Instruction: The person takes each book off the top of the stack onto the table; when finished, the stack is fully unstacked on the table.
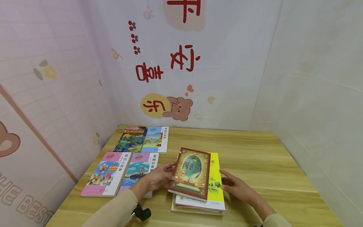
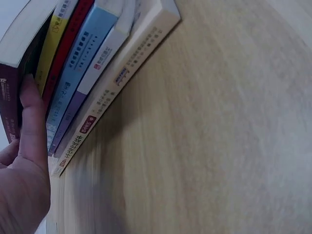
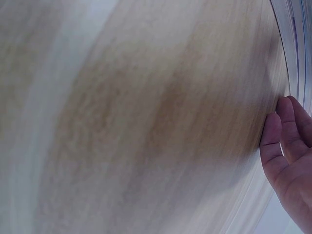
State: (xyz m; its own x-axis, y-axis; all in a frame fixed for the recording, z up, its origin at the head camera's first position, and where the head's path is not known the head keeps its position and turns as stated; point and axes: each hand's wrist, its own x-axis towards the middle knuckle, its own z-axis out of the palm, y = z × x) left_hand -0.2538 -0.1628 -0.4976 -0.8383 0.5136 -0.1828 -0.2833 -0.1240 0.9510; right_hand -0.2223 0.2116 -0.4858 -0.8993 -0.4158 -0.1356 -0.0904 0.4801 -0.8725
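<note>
A dark red-bordered book with a green oval cover (image 1: 192,186) lies slightly askew on top of a book stack (image 1: 202,210). My left hand (image 1: 160,178) pinches its left edge, one finger under the cover and the thumb at its spine. In the left wrist view, this edge of the maroon book (image 2: 10,105) tilts up from the yellow, red and blue spines (image 2: 80,63) below. Directly beneath is a yellow book (image 1: 217,189), its right side showing. At the stack's right side is my right hand (image 1: 239,187), fingers relaxed, fingertips right at the page edges.
Left of the stack lie two pink-bordered books (image 1: 103,175), one partly behind my left arm. Behind them are a dark green dinosaur book (image 1: 130,140) and a blue book (image 1: 154,140), side by side. A printed cloth wall (image 1: 227,78) rises behind the wooden table (image 1: 269,164).
</note>
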